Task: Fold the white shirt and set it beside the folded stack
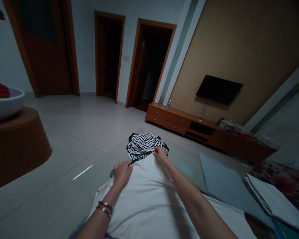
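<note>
A white cloth, perhaps a garment, lies spread in front of me with soft creases across it. My left hand grips its far edge on the left, fingers curled over the fabric. Farther right, my right hand pinches the same edge between thumb and fingers. Just beyond both hands sits a bunched black-and-white striped garment. Two silver bangles circle my left wrist.
Folded grey-blue cloth and folded white cloth lie to the right, beside a floral-covered seat. A white bowl rests on a brown stand at left. A low wooden cabinet lines the far wall.
</note>
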A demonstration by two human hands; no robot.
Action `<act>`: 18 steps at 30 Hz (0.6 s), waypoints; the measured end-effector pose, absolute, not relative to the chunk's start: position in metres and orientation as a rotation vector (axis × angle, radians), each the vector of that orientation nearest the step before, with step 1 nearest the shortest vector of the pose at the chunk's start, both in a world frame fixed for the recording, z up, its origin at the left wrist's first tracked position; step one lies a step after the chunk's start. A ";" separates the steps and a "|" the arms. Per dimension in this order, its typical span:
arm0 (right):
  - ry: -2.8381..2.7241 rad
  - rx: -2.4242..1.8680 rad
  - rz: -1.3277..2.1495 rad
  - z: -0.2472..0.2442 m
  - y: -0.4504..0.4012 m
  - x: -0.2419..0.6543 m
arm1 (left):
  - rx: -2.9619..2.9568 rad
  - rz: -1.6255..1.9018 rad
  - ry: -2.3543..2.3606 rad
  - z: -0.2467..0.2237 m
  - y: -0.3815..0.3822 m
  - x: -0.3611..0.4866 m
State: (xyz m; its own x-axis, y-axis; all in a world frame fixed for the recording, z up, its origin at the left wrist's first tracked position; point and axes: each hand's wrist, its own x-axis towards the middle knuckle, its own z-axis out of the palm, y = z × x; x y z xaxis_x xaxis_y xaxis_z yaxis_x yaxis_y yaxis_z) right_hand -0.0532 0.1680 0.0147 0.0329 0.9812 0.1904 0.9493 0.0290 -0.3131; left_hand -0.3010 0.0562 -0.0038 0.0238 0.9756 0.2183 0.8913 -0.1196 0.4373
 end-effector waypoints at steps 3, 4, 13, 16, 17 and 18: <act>-1.960 -1.914 0.137 0.022 0.165 -0.046 | 2.130 0.721 1.942 -0.006 0.056 -0.302; -1.953 -1.895 0.136 0.025 0.164 -0.043 | 2.138 0.735 1.939 -0.008 0.057 -0.303; -1.928 -1.825 0.121 0.041 0.184 -0.057 | 2.016 0.673 2.029 -0.012 0.059 -0.304; -1.958 -1.831 0.158 0.036 0.186 -0.071 | 1.990 0.610 2.102 -0.009 0.059 -0.303; -1.977 -1.828 0.182 0.035 0.185 -0.075 | 1.997 0.581 2.119 -0.009 0.059 -0.302; -1.992 -1.823 0.208 0.034 0.185 -0.079 | 2.009 0.553 2.132 -0.008 0.060 -0.301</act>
